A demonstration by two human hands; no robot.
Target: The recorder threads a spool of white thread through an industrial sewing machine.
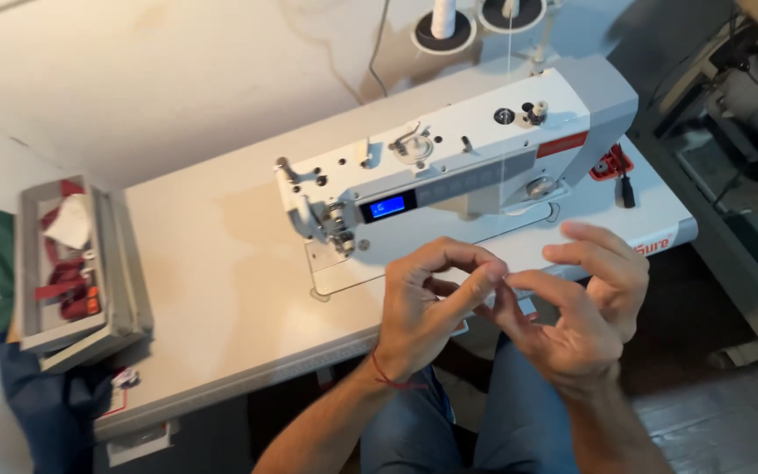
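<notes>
Left hand (427, 303) and right hand (585, 303) meet above tabletop (212, 290) edge, fingertips pinched together on thin white thread (508, 132) running down past white industrial sewing machine (458, 162); right hand's outer fingers (603, 241) spread.

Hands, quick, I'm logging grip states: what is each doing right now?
Left hand: fingers pinched together, thread not visible, cannot tell.
Right hand: thumb and forefinger pinched at the left fingertips, other fingers spread.

The white industrial sewing machine (458, 167) has a smooth, faintly glossy painted casing with small bright metal knobs. The pale tabletop (221, 263) looks matt and smooth, like laminate. The grey rectangular tray (125, 263) seems matt plastic, holding soft red cloth strips (67, 285).
</notes>
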